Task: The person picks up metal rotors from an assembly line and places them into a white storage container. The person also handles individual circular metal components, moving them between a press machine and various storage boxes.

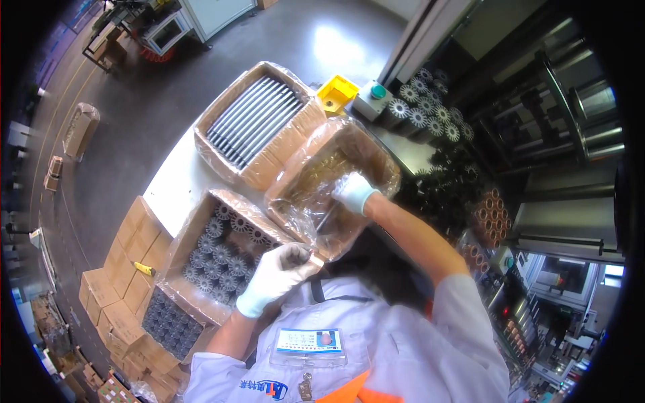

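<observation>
My right hand [354,193], in a white glove, reaches into a carton [282,191] lined with a clear plastic bag [312,168]. Its fingertips are partly lost against the shiny plastic, so their grip does not show. My left hand [277,274], gloved too, is closed with curled fingers by the near corner of that carton. What lies between those fingers is hidden. Beside my left hand, another lined carton [176,258] holds dark, finned round metal parts [220,255] in rows. Beyond it, a third lined carton [259,176] is filled with long metal rods [255,121].
A yellow bin [338,93] and a box with a green button [377,92] stand at the far side. Finned parts [430,107] and copper-coloured rings [492,218] are grouped by the machine [571,195] on the right. Folded cardboard [121,289] with a yellow cutter [144,269] lies left.
</observation>
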A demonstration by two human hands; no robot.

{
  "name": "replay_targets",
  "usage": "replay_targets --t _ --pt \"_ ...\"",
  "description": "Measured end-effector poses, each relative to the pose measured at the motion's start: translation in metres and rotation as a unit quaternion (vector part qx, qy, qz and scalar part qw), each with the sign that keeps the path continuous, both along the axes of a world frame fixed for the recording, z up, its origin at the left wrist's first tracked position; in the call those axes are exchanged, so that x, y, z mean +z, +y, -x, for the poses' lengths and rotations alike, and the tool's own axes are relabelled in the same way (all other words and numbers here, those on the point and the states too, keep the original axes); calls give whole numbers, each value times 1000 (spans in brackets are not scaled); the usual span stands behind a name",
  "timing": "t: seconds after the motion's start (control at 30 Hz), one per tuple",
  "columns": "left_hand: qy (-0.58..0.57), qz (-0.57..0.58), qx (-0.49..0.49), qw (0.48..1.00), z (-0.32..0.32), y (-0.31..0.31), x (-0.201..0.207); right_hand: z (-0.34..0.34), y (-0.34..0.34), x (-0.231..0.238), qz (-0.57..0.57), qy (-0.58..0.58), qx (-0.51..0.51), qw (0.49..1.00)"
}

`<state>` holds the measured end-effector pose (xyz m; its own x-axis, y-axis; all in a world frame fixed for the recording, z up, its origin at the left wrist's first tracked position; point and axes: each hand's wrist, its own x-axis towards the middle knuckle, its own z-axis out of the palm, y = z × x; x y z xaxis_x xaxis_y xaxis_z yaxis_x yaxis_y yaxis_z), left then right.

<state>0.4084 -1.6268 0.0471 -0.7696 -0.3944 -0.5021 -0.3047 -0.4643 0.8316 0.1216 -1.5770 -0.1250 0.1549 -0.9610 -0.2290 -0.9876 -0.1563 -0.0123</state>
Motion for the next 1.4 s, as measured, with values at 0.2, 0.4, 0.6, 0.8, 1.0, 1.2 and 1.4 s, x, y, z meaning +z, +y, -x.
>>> replay_targets --t 0.2,0.4,0.6,0.8,1.0,1.2,1.4 --pt "-13 15 -55 998 -6 -5 -25 -10 -12 -4 -48 87 80 992" --pt "-32 31 -91 995 -10 -7 -27 32 1 20 76 -68 83 991" --pt "16 -42 -10 999 -16 -4 -25 38 -22 147 117 -44 -8 992" --pt "-37 29 -58 997 5 4 -40 39 -108 169 213 -91 24 972" --pt "-26 463 -202 863 48 38 -60 25 -196 108 175 -75 92 977" --pt "-119 679 -237 685 66 70 -120 4 -202 78 144 -115 69 980" --pt "-131 762 -304 557 81 71 -134 -23 -98 125 233 -205 106 945"
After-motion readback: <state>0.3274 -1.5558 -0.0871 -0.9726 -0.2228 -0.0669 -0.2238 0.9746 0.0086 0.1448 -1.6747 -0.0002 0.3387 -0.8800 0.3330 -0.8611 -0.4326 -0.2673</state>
